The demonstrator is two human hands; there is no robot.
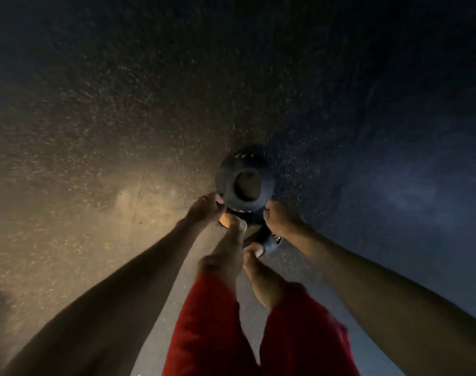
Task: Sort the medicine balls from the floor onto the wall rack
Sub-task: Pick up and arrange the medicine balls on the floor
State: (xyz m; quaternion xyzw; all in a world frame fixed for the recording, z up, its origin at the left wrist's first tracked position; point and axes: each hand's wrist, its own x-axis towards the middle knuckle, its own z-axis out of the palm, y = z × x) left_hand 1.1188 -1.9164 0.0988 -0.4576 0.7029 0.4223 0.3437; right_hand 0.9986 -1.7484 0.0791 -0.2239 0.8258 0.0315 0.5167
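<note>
floor (109, 158): dark, speckled | on it: sandalled feet (268, 244) | medicine ball (245, 180): contact unclear

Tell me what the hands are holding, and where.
Left hand and right hand grip the dark round stitched medicine ball at its near edge, either side.

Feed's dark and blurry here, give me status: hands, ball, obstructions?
Left hand grips medicine ball at lower left edge. Right hand against its lower right, grip unclear. Own feet right beside ball; rack not in view.

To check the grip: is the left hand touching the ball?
Touching. In the head view the left hand grips the medicine ball at its lower edge.
</note>
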